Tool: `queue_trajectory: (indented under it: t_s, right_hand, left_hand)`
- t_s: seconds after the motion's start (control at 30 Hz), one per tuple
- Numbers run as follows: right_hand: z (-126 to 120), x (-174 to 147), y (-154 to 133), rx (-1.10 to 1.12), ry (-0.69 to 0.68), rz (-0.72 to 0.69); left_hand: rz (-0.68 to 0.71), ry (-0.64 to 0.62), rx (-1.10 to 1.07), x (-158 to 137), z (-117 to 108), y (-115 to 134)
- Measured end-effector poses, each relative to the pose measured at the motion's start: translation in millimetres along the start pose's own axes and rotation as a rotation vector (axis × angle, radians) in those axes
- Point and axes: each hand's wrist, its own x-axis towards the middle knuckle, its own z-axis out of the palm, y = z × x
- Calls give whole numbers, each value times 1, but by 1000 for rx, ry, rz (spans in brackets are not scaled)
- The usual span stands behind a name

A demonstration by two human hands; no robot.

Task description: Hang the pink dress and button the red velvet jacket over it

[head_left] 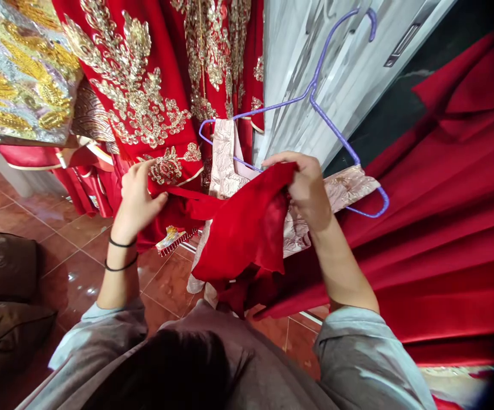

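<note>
A piece of plain red cloth [242,228] stretches between my two hands in front of my body. My right hand [309,188] grips its upper right corner, fingers closed over the edge. At the other end, a narrow red strip of it runs to my left hand [135,199], whose fingers are bent around it with the thumb pointing right. Behind the cloth hangs a pale pink brocade garment [223,154] on a purple hanger [315,85]. The cloth covers much of that garment's middle.
Red garments with gold embroidery [144,85] hang beyond my left hand, beside a sequined yellow and silver garment [24,74]. A grey-white marbled panel [289,62] stands behind the hanger. Long red fabric [443,239] drapes at right. Brown bags [3,267] rest on the tiled floor [76,256].
</note>
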Motion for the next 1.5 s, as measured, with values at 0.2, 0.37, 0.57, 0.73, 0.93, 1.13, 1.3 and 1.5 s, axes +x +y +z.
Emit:
queue_trajectory:
  t_s: [0.2,0.37,0.57,0.73,0.93,1.13,1.3,1.5]
  right_hand:
    - [58,9,-3,-276,-281,52]
    - [58,16,4,-123,-580,123]
    - [70,-41,27,-233,-409,37]
    - [138,-120,53,-572,-427,84]
    - [167,-112,110,-687,-486,50]
    - [132,-32,98,-369,-348,90]
    - [114,14,55,-298,141,-204]
    - [122,19,88,-501,-993,-20]
  left_hand:
    - [169,-134,-171,-31,41,83]
    - [98,-283,-181,-8,31,58]
    - [-257,-292,-665,1,23,15]
    - [-342,-316,-876,2,19,6]
    - [-272,-138,-698,4,-15,-5]
    - [-64,210,-244,3,-47,-14]
    - [108,428,51,-5,-66,-22]
    - [-81,85,-35,-12,-65,-57]
